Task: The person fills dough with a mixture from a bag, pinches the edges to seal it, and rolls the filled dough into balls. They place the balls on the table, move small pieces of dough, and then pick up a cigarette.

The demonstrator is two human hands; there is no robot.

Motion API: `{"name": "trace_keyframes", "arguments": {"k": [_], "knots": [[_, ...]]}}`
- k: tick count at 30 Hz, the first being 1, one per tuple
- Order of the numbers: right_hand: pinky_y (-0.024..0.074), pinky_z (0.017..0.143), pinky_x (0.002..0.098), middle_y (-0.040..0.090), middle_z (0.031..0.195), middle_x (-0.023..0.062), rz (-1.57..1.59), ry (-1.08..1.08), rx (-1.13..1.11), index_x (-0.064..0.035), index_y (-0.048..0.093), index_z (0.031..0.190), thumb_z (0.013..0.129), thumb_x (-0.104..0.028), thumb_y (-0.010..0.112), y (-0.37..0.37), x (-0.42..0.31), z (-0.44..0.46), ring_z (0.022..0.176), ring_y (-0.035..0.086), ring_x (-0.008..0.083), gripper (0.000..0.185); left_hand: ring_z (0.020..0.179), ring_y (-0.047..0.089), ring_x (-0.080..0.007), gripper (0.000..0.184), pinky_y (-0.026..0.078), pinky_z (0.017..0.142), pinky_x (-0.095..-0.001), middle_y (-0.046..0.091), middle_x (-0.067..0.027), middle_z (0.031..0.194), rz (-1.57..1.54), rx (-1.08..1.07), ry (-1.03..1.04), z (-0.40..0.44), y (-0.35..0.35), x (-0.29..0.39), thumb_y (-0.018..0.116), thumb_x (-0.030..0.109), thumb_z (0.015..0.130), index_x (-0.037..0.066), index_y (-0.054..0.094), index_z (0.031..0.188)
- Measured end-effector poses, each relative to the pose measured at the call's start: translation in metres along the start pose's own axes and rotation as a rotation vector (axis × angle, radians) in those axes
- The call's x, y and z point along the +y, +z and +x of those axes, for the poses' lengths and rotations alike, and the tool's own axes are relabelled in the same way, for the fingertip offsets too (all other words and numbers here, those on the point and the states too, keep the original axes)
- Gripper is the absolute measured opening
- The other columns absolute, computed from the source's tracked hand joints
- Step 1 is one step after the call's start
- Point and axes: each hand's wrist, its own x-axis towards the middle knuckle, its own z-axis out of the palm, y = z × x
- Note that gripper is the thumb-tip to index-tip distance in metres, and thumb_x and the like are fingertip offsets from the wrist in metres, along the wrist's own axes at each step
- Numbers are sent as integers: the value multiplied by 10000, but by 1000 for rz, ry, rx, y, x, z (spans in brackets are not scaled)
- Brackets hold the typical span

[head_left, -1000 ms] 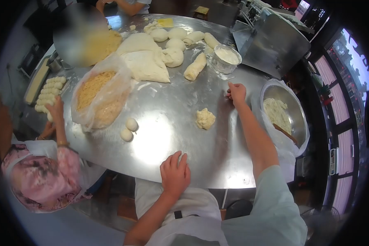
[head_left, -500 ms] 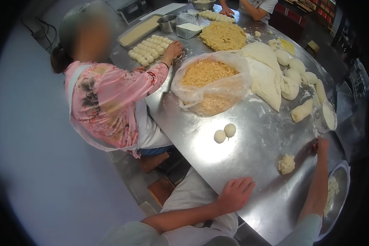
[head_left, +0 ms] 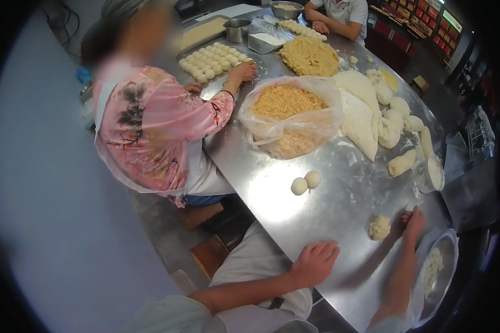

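Observation:
My left hand [head_left: 315, 263] rests palm down at the near edge of the metal table [head_left: 339, 222], its fingers stretched out and holding nothing. At the right, my right hand [head_left: 413, 221] is curled just above the table, near the clear tub of flour [head_left: 429, 173]; what its fingers hold, if anything, is too small to make out. A rough lump of dough [head_left: 379, 227] lies to the left of my right hand. Two smooth dough balls [head_left: 305, 182] sit side by side in the middle of the table, beyond my left hand.
A co-worker in pink [head_left: 150, 127] handles rows of dough balls [head_left: 211, 61] at the left. A bag of crumbly filling [head_left: 289, 116], a yellow mound [head_left: 309, 55], a dough sheet [head_left: 358, 111] and a dough roll [head_left: 401, 163] lie farther back. A steel bowl [head_left: 441, 266] stands right.
The view has swung left, bringing the co-worker in pink fully in. My left hand stays at the table edge; my right hand has drawn back slightly from the flour tub.

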Motion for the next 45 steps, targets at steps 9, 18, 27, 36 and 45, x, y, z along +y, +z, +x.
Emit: {"name": "trace_keyframes", "arguments": {"k": [9,18,27,36,45], "knots": [[469,489,260,614,712,59,184,-58,31,-40,576,959,1084,-278,566,10,-18,-152,527,587,141,269,1216,565,-228,391,418,1013,-384,602,-92,1367,-11,24,19,-1,0,-5,646,233,906,66,666,1259],[508,524,257,659,763,89,227,-27,-16,-23,553,1030,1085,-237,576,31,-45,-293,573,644,154,222,1189,593,-260,277,450,1015,-414,634,-84,1298,-283,116,38,-7,10,-14,682,132,884,79,701,1155],[559,569,242,695,784,82,240,-31,-364,-27,541,1031,1064,-97,604,67,-60,-363,625,660,118,100,1030,673,-211,288,537,927,-339,697,-88,1175,-955,54,-291,-9,8,-21,682,96,984,38,687,1266],[555,690,211,696,870,38,119,-97,-520,-8,573,1060,1023,-24,657,69,-71,-384,780,662,61,93,1013,647,-116,352,561,868,-257,680,-76,1150,-1244,-108,-560,-15,-22,-16,684,123,1023,-22,627,1338],[584,745,235,709,901,42,55,-159,-453,7,589,1088,1009,-20,671,48,-80,-394,839,690,77,117,980,652,-106,239,556,841,-245,687,-74,1115,-1186,-81,-482,-11,-20,3,702,97,1004,-55,689,1188]]}}
